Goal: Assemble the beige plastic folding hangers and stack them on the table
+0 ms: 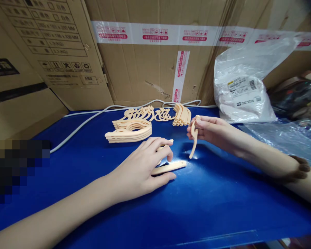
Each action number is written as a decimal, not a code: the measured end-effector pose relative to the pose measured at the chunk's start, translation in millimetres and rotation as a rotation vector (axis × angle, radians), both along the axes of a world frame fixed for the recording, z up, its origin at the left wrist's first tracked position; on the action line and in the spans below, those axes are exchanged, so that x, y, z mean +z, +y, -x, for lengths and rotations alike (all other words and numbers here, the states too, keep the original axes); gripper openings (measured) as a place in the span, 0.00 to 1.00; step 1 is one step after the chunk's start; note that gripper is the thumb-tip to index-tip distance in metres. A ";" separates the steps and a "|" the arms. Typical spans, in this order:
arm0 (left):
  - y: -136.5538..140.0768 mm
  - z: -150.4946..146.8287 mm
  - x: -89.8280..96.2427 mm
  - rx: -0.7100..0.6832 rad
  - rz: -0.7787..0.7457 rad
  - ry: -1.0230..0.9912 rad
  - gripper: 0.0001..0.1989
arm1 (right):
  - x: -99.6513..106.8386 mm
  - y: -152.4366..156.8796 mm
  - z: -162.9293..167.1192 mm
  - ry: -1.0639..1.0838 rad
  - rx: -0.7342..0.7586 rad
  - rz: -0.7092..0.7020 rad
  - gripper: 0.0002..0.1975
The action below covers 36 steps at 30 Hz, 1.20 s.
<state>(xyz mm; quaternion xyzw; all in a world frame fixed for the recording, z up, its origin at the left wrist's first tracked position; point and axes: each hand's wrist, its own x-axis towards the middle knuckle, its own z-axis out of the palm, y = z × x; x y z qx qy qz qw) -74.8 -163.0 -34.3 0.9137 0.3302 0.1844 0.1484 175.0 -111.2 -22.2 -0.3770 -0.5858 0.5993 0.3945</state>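
My left hand (147, 166) is low over the blue table, its fingers spread and its thumb apart from them. Beneath and between these fingers lies a beige plastic hanger piece (171, 167), partly hidden by the hand. Whether the fingertips touch it I cannot tell. My right hand (209, 129) pinches a slim, curved beige hanger arm (194, 143) near its top, with its lower end pointing down above the table. Behind my left hand sits a stack of beige hanger bodies (131, 135). Several hanger hooks (163, 114) and a bundle of curved hanger arms (181, 114) lie farther back.
Cardboard boxes (145, 69) wall off the back and left of the blue table (197, 207). A white cable (85, 124) runs along the rear. At the right stand a labelled white plastic bag (243, 97) and some clear plastic wrap (287, 138).
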 end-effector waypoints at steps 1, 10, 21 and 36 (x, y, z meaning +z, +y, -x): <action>0.2 0.1 -0.3 -0.005 -0.004 -0.001 0.09 | 0.1 -1.8 1.0 -0.024 0.005 0.007 0.10; 1.6 0.5 -2.1 -0.028 -0.024 0.012 0.06 | 2.7 -11.3 6.6 -0.316 0.088 -0.182 0.14; 2.1 0.3 -0.6 -0.029 0.046 0.023 0.06 | -4.4 -13.3 5.5 -0.559 0.200 -0.389 0.18; 0.8 -1.9 6.0 0.034 0.159 0.008 0.08 | 6.1 -23.7 7.0 -0.936 0.242 -0.798 0.16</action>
